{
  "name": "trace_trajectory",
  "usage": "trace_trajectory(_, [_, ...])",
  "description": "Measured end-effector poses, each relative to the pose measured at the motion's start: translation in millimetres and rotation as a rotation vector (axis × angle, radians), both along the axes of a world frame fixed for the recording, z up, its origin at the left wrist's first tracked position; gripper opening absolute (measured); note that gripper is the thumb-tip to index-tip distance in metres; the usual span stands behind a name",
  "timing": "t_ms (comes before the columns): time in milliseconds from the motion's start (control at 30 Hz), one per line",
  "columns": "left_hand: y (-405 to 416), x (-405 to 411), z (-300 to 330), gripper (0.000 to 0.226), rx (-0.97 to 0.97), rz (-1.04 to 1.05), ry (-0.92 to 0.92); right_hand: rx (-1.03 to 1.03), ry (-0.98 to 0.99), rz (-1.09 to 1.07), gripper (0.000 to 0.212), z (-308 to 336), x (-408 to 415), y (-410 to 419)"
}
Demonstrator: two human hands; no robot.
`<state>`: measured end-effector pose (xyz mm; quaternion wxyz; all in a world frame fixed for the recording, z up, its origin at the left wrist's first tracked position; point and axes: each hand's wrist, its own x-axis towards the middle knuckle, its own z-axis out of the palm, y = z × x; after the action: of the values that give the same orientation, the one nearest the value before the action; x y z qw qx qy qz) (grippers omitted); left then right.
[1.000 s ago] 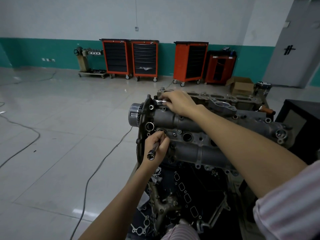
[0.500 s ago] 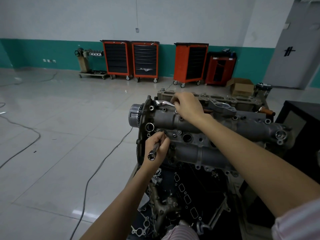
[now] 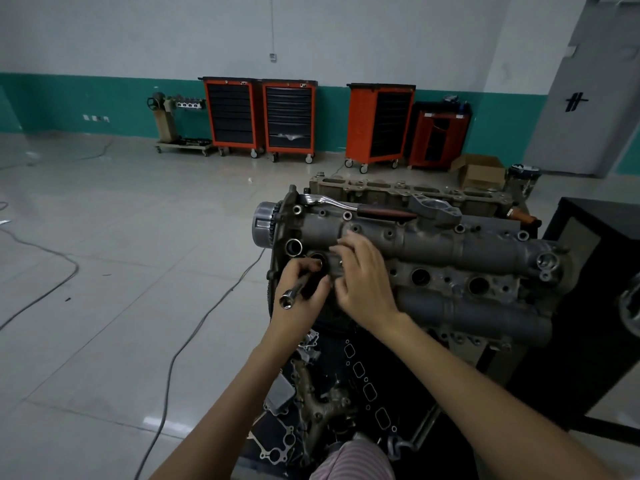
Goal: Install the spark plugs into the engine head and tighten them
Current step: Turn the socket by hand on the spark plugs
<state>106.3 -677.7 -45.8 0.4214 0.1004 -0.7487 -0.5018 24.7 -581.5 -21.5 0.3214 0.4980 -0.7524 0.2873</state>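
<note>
Hands: left (image 3: 302,295) grips one socket extension (image 3: 298,292) | right (image 3: 363,282) loose | three plug wells visible

Engine head on stand, spark plug socket tool at first plug well.

The engine head (image 3: 450,247) is grey cast metal, long and lying across the view, a toothed sprocket at its left end. A row of round plug wells runs along its middle; the leftmost plug well (image 3: 317,259) is open and dark, with two more open to its right. The spark plug socket tool (image 3: 298,292), a slim chrome shaft with a hollow end facing the viewer, points slantwise into that leftmost well. A ratchet wrench (image 3: 356,207), chrome with a dark red handle, lies flat along the head's top edge. No spark plug itself can be made out.
</note>
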Motion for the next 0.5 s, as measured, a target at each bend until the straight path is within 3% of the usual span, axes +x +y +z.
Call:
trace_trajectory(233, [11.1,31.1,-4.1,0.018,-0.016,0.206,0.176,0.075,-0.227,0.177,0.044,-15.1,6.9,-24.9])
trace_trajectory(367, [15.2,31.0,2.2,0.022,-0.076,0.228,0.17,-0.021,-0.346,0.172,0.029,-18.5,6.8,-35.2])
trace_trajectory(500, [18.0,29.9,3.9,0.025,-0.096,0.219,0.169,-0.08,-0.377,0.155,0.031,-21.6,5.3,-38.0])
